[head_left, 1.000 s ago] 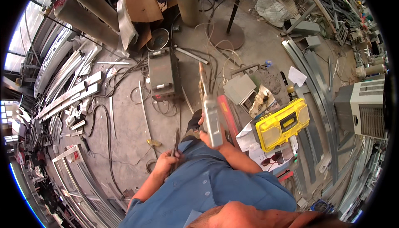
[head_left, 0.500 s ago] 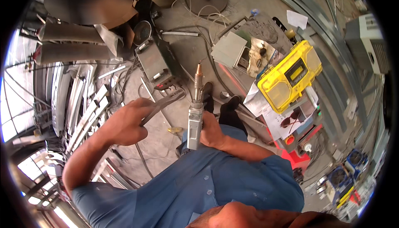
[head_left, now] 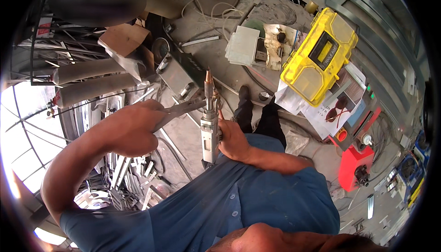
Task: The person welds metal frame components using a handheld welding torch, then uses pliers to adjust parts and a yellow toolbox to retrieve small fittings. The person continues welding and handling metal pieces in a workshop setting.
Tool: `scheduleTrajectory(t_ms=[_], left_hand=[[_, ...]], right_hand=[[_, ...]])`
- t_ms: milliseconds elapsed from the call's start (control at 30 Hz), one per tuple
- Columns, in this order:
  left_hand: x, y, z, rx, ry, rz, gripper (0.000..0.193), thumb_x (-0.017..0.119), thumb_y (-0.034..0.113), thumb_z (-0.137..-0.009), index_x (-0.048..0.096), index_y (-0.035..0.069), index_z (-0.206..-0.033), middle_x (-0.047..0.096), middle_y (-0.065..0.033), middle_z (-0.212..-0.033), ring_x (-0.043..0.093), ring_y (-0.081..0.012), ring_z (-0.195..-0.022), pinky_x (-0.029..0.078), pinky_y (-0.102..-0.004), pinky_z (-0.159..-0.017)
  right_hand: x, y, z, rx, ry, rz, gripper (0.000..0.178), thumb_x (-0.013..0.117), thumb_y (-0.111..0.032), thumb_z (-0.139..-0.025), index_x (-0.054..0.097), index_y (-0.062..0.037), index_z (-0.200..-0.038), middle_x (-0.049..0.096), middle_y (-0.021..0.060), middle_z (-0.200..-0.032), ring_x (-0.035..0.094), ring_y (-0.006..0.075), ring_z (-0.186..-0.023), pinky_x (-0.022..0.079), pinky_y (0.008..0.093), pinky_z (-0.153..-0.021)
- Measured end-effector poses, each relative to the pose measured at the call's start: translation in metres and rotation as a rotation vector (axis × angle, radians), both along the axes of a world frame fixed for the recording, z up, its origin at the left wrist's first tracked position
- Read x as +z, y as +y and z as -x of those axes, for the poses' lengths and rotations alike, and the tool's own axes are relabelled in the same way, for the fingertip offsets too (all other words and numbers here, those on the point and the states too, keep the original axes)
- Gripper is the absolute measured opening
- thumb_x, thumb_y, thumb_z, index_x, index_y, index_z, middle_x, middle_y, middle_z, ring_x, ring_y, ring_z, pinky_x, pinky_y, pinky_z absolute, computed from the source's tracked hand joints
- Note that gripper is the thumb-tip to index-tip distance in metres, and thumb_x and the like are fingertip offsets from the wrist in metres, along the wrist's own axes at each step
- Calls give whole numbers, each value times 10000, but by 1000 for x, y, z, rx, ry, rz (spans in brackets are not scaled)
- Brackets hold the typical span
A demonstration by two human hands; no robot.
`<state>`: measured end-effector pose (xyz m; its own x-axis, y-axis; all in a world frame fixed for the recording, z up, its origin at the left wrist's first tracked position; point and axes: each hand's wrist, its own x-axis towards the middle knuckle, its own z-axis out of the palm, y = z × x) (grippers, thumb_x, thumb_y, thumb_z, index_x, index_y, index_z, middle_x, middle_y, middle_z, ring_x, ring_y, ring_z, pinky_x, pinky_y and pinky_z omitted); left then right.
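My right hand (head_left: 235, 140) is wrapped round a grey welding torch (head_left: 209, 137) with a copper-coloured tip, held upright in front of my blue shirt. My left hand (head_left: 128, 128) is closed on the handles of dark metal pliers (head_left: 181, 108). Their jaws reach the torch's narrow metal neck, just below the copper tip. Whether the jaws grip it or only lie against it, I cannot tell. Part of the torch's handle is hidden by my right fingers.
A yellow toolbox (head_left: 319, 56) sits on the right among papers and sunglasses (head_left: 337, 109). Nearby is a red device (head_left: 353, 167). A dark metal box (head_left: 181, 75) stands ahead, near two cylinders (head_left: 94, 89). Metal offcuts lie at left; cables (head_left: 248, 75) cross the floor.
The pliers' jaws have come from left of the torch to its neck. My right hand keeps hold of the torch. The whole view has shifted.
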<state>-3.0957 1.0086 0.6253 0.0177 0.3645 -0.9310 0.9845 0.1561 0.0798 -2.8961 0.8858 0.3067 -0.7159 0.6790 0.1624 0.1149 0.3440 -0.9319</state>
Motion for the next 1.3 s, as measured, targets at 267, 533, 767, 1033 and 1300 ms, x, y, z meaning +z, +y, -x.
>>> scheduleTrajectory(t_ms=[267, 533, 767, 1033, 1300], left_hand=[[-17, 28, -33, -103, 108, 160, 396, 540, 150, -770, 632, -10, -1121, 548, -234, -1252, 589, -407, -1144, 478, -471, -988], [-5, 38, -56, -153, 288, 73, 363, 559, 200, -804, 590, -85, -1028, 658, -256, -1000, 648, -432, -1009, 496, -491, -927], [-5, 46, -58, -244, 466, 285, 422, 511, 202, -873, 576, -90, -1170, 682, -283, -1105, 665, -400, -1080, 493, -464, -983], [-9, 50, -65, -251, 457, 285, 395, 498, 210, -883, 601, -40, -1171, 691, -280, -1077, 676, -406, -1053, 503, -480, -957], [-14, 59, -82, -292, 434, 272, 382, 511, 189, -861, 599, -30, -1161, 699, -278, -1028, 688, -414, -1006, 519, -489, -915]], right_hand=[[6, -1, -6, -40, 4, -130, 809, 806, -148, -692, 397, 89, -1348, 540, 208, -1230, 556, 359, -1143, 436, 447, -957], [8, -3, -8, -61, 27, -129, 779, 772, -132, -695, 405, 86, -1346, 547, 202, -1216, 564, 334, -1114, 440, 432, -942], [8, -5, -4, -53, 63, -145, 702, 707, -126, -717, 434, 79, -1330, 551, 192, -1207, 567, 322, -1105, 445, 428, -932], [7, -1, -8, -97, 77, -104, 745, 718, -114, -692, 428, 75, -1352, 556, 184, -1209, 566, 321, -1113, 430, 430, -952], [9, 4, -16, -76, 79, -21, 873, 803, -131, -620, 406, 79, -1369, 559, 206, -1258, 584, 329, -1098, 431, 425, -947]])
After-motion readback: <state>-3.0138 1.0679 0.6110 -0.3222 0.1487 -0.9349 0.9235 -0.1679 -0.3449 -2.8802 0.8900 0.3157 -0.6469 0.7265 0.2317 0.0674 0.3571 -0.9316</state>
